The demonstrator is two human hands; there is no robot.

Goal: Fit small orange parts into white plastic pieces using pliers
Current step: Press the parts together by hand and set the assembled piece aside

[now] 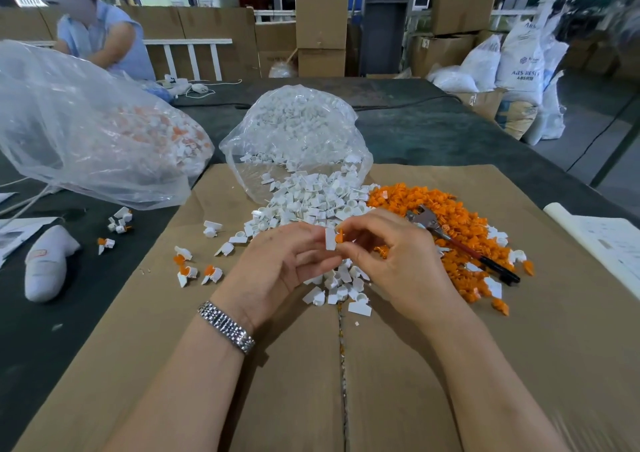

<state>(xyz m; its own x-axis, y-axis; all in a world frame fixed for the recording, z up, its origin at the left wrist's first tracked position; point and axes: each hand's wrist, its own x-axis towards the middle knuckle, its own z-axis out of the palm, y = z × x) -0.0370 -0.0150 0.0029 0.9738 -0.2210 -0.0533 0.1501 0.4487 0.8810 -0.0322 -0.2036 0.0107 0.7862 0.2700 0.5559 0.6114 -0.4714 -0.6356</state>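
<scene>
A white plastic piece (330, 239) is pinched between the fingertips of the left hand (277, 264), and a small orange part (339, 236) is pinched at its right side by the fingertips of the right hand (391, 254); the two parts touch, held just above the worktop (433, 129). Whether the orange part is seated in the white one cannot be told. The left wrist wears a metal watch (227, 327).

Under and beyond the hands lies a loose heap of white pieces (311, 202) on a flattened cardboard sheet (291, 382). The heap spills from the mouth of a clear plastic bag (294, 129), which lies on its side and is well filled with more white pieces. Just to the right of the heap, touching it, is a pile of orange parts (450, 226), not in any container. The pliers (460, 243) lie untouched on top of that pile, metal head toward the hands, dark handles pointing away to the right.

To the left on the cardboard sit a few assembled pieces (194, 271), white with orange showing. Farther left, a larger clear bag (86, 129) rests on the dark worktop and holds mixed white-and-orange pieces. Near it lies a white glove (46, 264).
</scene>
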